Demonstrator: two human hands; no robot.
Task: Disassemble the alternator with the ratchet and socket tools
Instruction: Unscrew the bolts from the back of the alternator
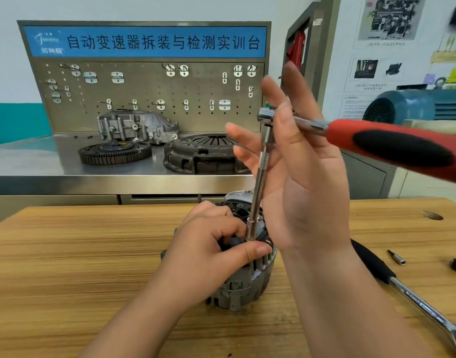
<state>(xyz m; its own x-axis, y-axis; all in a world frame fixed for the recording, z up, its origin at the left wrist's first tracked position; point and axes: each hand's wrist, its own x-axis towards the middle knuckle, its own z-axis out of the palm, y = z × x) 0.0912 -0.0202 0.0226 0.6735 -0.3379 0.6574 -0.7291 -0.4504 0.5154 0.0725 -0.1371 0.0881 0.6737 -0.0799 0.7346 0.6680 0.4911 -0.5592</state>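
Wooden bench (pixel 92 254), frame centre: L hand (pixel 209 244) grips alternator (pixel 247 288) top by socket (pixel 251 229); R hand (pixel 304 164) fingers straight, spread at red-handled ratchet (pixel 389 146), clasping nothing.

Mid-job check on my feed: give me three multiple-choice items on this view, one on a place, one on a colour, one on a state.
1. Where is the left hand?
A. pinching the socket on top of the alternator
B. raised, holding nothing
C. out of view

2. What colour is the handle of the ratchet on the extension?
A. all blue
B. bare steel
C. red and black

3. How is the right hand?
A. clenched round the handle
B. fingers straight, palm against the ratchet
C. out of view

Answers: 1 A, thumb and forefinger close on the socket; 2 C, the handle is red with a black grip inset; 3 B, all fingers extend beside the ratchet head.
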